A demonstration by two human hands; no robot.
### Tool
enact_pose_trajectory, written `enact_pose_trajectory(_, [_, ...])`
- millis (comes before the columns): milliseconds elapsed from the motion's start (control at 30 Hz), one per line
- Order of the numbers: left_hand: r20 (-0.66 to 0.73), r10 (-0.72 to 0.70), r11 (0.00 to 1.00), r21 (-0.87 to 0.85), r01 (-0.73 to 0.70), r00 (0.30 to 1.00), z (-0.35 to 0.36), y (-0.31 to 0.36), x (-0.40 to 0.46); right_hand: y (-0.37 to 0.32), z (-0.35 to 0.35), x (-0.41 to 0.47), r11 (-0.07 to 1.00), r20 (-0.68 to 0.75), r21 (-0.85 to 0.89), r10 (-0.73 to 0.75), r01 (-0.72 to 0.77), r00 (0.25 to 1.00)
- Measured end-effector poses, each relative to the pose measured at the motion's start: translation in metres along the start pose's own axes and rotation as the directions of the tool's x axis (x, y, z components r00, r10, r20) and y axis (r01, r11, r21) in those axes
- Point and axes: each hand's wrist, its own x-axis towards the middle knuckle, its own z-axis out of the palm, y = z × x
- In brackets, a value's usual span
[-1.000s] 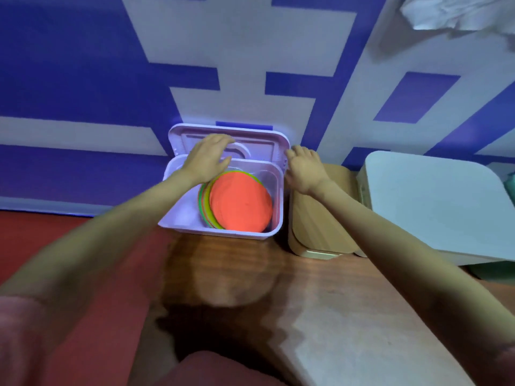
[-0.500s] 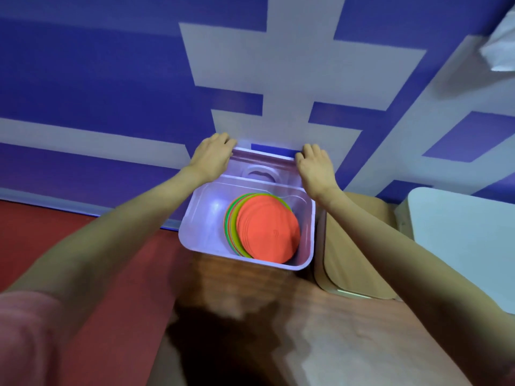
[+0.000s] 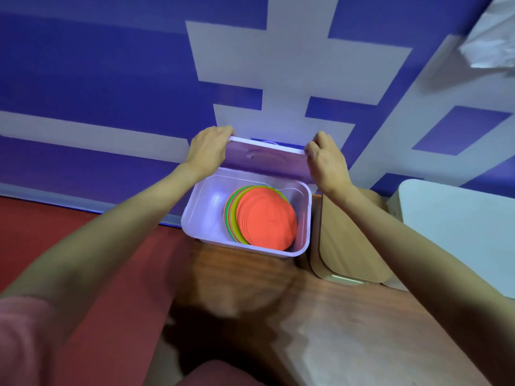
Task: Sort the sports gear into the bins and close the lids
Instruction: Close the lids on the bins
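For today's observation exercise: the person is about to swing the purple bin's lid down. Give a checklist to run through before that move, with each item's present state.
1. Both hands on the lid: left hand and right hand grip its top corners. Ok.
2. Disc stack below the purple bin's rim: looks so, though it leans. Ok.
3. Nothing lying across the rim. Ok.
4. Fingers out of the closing gap: they curl over the lid's edge. Cannot tell.
5. Wooden-lidded bin beside it not obstructing. Ok.
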Motion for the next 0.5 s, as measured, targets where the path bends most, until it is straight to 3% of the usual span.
enact_pose_trajectory(133, [0.059, 0.042, 0.999, 0.007, -0.043, 0.997, -0.019, 0.006, -0.030, -0.003, -0.017, -0.021, 0.996, -0.027, 0.083, 0.045, -0.042, 0.999])
enact_pose_trajectory(233, [0.067, 0.104, 0.994, -0.027, -0.102, 0.992, -0.027, 0.008, -0.056, -0.009, -0.027, -0.052, 0.996, -0.048, 0.064, -0.065, 0.068, 0.997])
enact_pose_trajectory(300, [0.078, 0.134, 0.991, -0.035, -0.132, 0.988, -0.030, 0.010, -0.072, -0.017, -0.033, -0.072, 0.984, -0.005, 0.161, -0.071, 0.071, 0.997])
enact_pose_trajectory(467, [0.184, 0.118, 0.992, -0.068, -0.107, 0.976, -0.024, 0.008, -0.105, -0.030, -0.019, -0.108, 0.973, 0.085, 0.229, -0.033, 0.013, 0.996])
enact_pose_trajectory(500, [0.225, 0.088, 0.995, -0.066, -0.075, 0.970, -0.020, 0.007, -0.111, -0.031, -0.015, -0.113, 0.983, 0.106, 0.177, -0.078, 0.058, 0.991])
